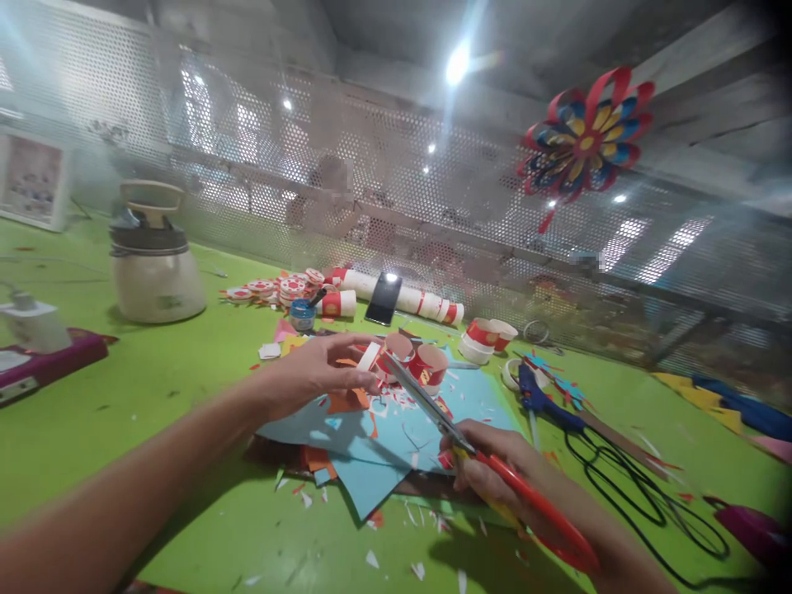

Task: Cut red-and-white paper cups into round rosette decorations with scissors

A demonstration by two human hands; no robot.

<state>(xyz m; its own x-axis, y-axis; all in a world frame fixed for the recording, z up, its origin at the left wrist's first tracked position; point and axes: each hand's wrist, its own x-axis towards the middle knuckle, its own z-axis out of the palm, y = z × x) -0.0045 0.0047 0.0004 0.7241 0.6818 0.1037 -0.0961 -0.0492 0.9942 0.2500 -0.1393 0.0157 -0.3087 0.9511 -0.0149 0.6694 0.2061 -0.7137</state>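
In my left hand [309, 370], a small red-and-white paper ring [371, 358] is pinched between thumb and fingers. My right hand [498, 462] grips red-handled scissors [426, 403], whose blades point up and left. The blade tips lie close to the ring; whether they touch it I cannot tell. Behind the blades stand more red-and-white paper rings [431, 363]. Beneath both hands, light blue paper sheets [371, 483] lie on the green table [216, 487], strewn with orange, red and white scraps.
A blue glue gun [544, 404] with a looped black cord lies at right. Further back are a phone [384, 297], paper tubes [417, 299] and a blue jar [303, 314]. At left stand a cream lidded pot [159, 276] and a purple power strip [68, 363].
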